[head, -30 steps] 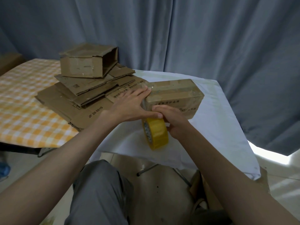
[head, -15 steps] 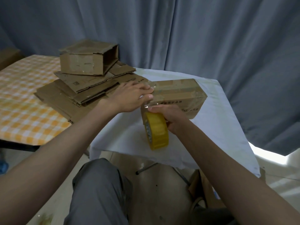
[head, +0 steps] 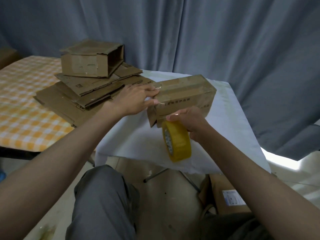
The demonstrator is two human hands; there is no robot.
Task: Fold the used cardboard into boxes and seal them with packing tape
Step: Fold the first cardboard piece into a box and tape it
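A folded brown cardboard box lies on the white-covered table, its near-left end toward me with a flap sticking out. My left hand presses on that end, fingers on clear tape across the top corner. My right hand grips a yellow roll of packing tape just below the box's front lower edge, the roll hanging over the table's near side.
A stack of flattened cardboard lies left of the box, with an open-ended box on top. An orange checked tablecloth covers the left table. Blue curtains hang behind. Another carton stands on the floor at lower right.
The box's near end has lifted and shifted right. My left hand slid from its front edge up to the top corner. The tape roll moved right and down slightly.
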